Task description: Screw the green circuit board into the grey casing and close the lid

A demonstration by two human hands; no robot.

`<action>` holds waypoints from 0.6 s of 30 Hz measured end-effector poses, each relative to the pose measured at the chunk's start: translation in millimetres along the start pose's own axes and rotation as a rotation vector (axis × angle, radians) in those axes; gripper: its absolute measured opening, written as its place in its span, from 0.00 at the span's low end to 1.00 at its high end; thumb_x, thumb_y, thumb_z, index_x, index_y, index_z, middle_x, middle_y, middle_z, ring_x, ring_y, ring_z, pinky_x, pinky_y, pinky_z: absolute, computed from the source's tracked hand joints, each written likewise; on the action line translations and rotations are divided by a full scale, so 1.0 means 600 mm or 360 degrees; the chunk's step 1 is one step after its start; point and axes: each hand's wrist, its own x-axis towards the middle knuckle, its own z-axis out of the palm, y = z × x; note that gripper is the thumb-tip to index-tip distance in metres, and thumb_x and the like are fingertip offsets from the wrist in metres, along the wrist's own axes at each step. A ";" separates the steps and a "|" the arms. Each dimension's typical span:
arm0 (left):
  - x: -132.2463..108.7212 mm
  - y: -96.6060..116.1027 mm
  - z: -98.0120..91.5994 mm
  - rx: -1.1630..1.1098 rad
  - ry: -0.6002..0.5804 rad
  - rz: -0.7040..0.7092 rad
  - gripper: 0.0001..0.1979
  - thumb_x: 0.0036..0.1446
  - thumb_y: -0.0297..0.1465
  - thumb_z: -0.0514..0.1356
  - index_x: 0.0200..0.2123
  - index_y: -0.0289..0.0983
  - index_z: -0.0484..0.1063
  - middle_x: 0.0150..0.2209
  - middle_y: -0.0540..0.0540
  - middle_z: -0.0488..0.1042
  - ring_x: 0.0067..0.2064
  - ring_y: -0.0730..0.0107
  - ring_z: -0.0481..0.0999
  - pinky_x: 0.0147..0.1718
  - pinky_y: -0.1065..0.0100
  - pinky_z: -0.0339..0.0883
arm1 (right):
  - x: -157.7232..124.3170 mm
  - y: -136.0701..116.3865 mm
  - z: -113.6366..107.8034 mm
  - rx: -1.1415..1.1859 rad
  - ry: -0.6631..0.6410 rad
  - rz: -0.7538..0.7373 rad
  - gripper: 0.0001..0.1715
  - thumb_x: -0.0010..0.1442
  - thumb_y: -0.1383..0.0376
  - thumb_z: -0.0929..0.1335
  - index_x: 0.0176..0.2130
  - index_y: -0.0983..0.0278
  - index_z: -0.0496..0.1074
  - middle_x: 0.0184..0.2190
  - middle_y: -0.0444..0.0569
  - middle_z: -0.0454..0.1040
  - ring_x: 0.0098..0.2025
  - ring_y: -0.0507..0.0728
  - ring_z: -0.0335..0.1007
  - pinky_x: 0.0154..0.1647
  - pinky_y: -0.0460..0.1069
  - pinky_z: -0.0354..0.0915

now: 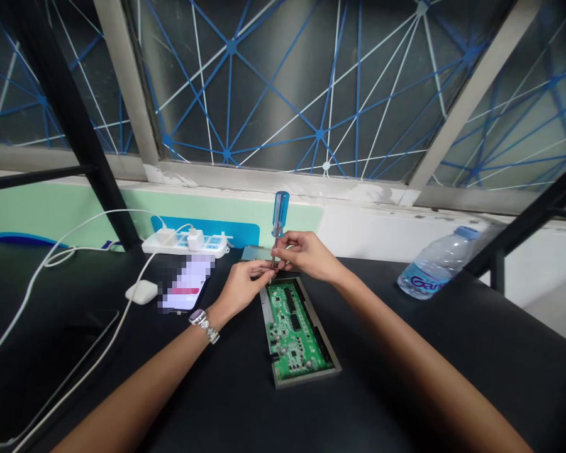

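A screwdriver (280, 211) with a clear blue handle stands almost upright over the far end of a green circuit board (290, 327). The board lies in a shallow grey metal frame (311, 379) on the black table. My right hand (306, 255) pinches the screwdriver's metal shaft just below the handle. Beside the lower end of the shaft, my left hand (245, 286) has its thumb and fingers drawn together; whatever they grip is too small to make out. The screwdriver's tip is hidden among the fingers. Behind the hands lies a flat, pale grey-green piece (257, 253).
Left of the hands are a lit phone (188, 283), a white earbud case (141, 292) and a power strip (212, 244) with white cables. A dark tablet-like slab (51, 371) lies further left. A plastic water bottle (434, 267) leans at the right, near a black metal post (497, 270).
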 end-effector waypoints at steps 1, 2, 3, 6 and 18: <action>-0.001 -0.001 -0.003 0.0027 0.0013 0.0003 0.12 0.58 0.34 0.61 0.41 0.33 0.78 0.43 0.40 0.81 0.43 0.60 0.81 0.47 0.62 0.73 | -0.001 -0.001 -0.001 -0.0009 -0.0012 0.0001 0.15 0.53 0.58 0.73 0.34 0.65 0.69 0.24 0.45 0.74 0.27 0.54 0.76 0.26 0.46 0.68; -0.001 -0.003 -0.005 0.0052 0.0029 0.0007 0.12 0.59 0.34 0.61 0.41 0.33 0.78 0.43 0.40 0.81 0.43 0.60 0.81 0.47 0.62 0.73 | -0.002 -0.003 -0.001 -0.0018 -0.0023 0.0004 0.14 0.53 0.58 0.73 0.34 0.65 0.70 0.24 0.45 0.74 0.27 0.54 0.76 0.26 0.46 0.68; -0.001 -0.005 -0.007 0.0073 0.0043 0.0012 0.11 0.59 0.35 0.61 0.40 0.33 0.78 0.42 0.40 0.81 0.43 0.61 0.81 0.47 0.62 0.73 | -0.002 -0.004 -0.001 -0.0030 -0.0032 0.0010 0.14 0.53 0.58 0.73 0.34 0.65 0.70 0.25 0.45 0.74 0.27 0.54 0.76 0.26 0.46 0.68; -0.001 -0.009 -0.007 0.0111 0.0067 0.0036 0.11 0.59 0.35 0.61 0.38 0.33 0.78 0.40 0.41 0.81 0.42 0.61 0.80 0.46 0.62 0.73 | -0.004 -0.010 0.003 -0.0049 -0.0039 0.0018 0.14 0.53 0.58 0.73 0.33 0.65 0.70 0.28 0.47 0.75 0.28 0.54 0.76 0.27 0.47 0.68; 0.009 -0.010 0.013 0.0154 0.0095 0.0080 0.16 0.61 0.41 0.59 0.38 0.34 0.77 0.40 0.41 0.81 0.42 0.57 0.81 0.42 0.63 0.73 | -0.004 -0.011 0.034 0.0042 -0.0043 0.0045 0.14 0.55 0.60 0.72 0.37 0.66 0.70 0.26 0.45 0.74 0.25 0.51 0.71 0.27 0.48 0.68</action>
